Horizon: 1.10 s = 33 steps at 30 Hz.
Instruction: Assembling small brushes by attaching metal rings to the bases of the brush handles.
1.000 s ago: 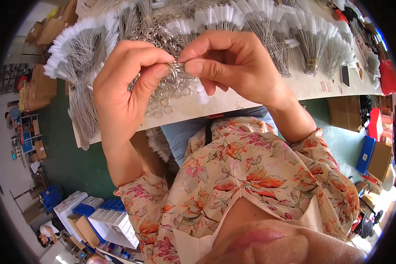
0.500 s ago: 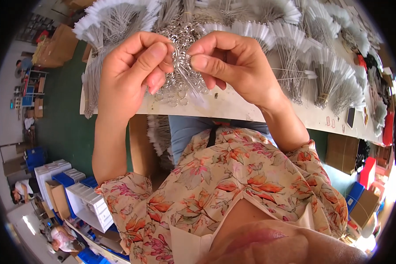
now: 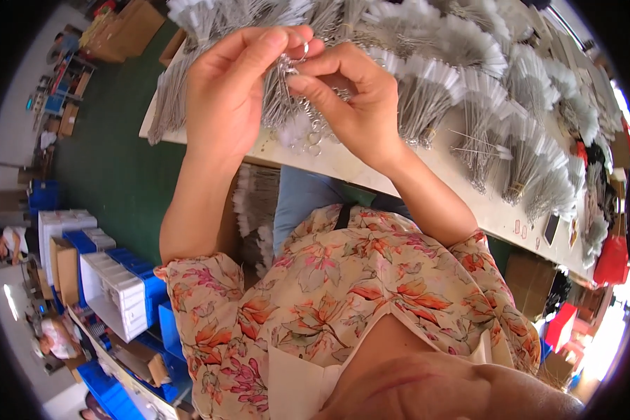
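Above the near edge of the table, my left hand [image 3: 232, 87] pinches a shiny metal ring [image 3: 305, 50] between thumb and fingers. My right hand [image 3: 357, 98] is close beside it, thumb and forefinger closed on the looped wire ends of thin brushes [image 3: 281, 98]. Their stems hang down between my hands, with pale bristles lower down. Exactly how the ring and loops meet is partly hidden by my fingers. Behind and below my right hand lie loose metal rings [image 3: 315, 138] on the table.
Bundles of white-bristled wire brushes [image 3: 427, 91] cover much of the pale table [image 3: 350, 162]. A dark phone [image 3: 551, 229] lies near its right edge. White and blue bins [image 3: 115, 301] stand at the left, and other people [image 3: 14, 245] sit farther off.
Both hands have risen, and the left fingers now hold a ring up above the wire loops. The view has tilted, so the table appears shifted right and turned.
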Each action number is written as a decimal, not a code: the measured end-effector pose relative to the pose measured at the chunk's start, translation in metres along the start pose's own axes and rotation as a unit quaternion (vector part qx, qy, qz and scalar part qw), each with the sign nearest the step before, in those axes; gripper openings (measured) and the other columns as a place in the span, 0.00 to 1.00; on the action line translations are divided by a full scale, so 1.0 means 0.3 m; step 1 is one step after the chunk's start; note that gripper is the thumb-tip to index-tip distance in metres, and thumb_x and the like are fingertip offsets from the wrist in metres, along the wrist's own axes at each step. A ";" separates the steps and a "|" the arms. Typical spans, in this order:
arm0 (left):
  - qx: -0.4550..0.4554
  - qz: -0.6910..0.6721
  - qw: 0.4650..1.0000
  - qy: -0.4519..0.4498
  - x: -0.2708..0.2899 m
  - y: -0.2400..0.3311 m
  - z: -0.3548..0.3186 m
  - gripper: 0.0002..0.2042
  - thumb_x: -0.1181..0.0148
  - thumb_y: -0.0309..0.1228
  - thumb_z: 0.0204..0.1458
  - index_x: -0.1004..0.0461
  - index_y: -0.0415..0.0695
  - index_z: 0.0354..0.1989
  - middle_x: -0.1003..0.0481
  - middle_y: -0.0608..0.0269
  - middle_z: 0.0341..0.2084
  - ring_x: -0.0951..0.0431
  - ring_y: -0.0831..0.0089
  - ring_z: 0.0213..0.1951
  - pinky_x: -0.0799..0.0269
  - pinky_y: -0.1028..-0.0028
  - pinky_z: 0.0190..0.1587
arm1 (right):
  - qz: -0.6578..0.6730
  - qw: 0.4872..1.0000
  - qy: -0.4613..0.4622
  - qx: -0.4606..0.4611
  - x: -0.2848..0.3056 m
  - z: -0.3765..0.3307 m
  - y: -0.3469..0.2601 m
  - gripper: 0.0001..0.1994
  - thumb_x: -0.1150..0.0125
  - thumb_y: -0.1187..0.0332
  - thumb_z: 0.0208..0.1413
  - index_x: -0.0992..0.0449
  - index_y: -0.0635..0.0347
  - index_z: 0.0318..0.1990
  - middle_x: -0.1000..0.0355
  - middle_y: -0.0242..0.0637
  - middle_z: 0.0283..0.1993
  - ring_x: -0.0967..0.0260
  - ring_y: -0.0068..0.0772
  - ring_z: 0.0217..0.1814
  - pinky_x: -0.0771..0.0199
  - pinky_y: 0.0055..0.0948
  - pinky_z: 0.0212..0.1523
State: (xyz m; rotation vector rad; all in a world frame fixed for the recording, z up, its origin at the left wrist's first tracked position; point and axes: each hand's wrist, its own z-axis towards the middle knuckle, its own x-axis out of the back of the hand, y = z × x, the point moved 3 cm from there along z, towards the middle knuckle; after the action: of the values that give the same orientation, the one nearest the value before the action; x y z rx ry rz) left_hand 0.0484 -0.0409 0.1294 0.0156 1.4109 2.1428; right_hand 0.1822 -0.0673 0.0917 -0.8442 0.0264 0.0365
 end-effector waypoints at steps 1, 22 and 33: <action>-0.012 0.052 0.999 -0.005 0.019 0.012 -0.011 0.09 0.51 0.26 0.56 0.27 0.32 0.37 0.26 0.50 0.38 0.25 0.65 0.39 0.31 0.68 0.48 | -0.015 1.000 0.010 -0.009 -0.019 0.000 0.007 0.06 0.35 0.76 0.46 0.25 0.65 0.32 0.30 0.35 0.33 0.29 0.23 0.32 0.28 0.20 0.32; 0.378 0.679 0.586 -0.231 0.766 -0.858 -1.012 0.09 0.44 0.25 0.40 0.24 0.40 0.31 0.24 0.53 0.31 0.22 0.53 0.33 0.27 0.61 0.35 | -0.222 0.909 -0.241 -0.256 -0.039 -0.521 0.343 0.04 0.37 0.74 0.48 0.24 0.63 0.30 0.30 0.33 0.25 0.34 0.21 0.22 0.34 0.19 0.24; 0.532 0.542 0.649 -0.044 0.854 -0.950 -1.288 0.15 0.43 0.41 0.46 0.24 0.41 0.32 0.26 0.42 0.31 0.26 0.46 0.37 0.30 0.57 0.38 | 0.158 0.861 -0.313 -0.369 -0.109 -0.269 0.166 0.21 0.52 0.56 0.57 0.24 0.69 0.35 0.32 0.45 0.42 0.37 0.32 0.45 0.39 0.30 0.47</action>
State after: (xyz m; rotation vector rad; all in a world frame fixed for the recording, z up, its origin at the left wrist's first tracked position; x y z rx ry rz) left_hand -0.1578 -0.1674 -0.3582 1.7622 2.7872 1.4571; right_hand 0.1468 -0.0953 0.0021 -1.5568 -0.4937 0.6675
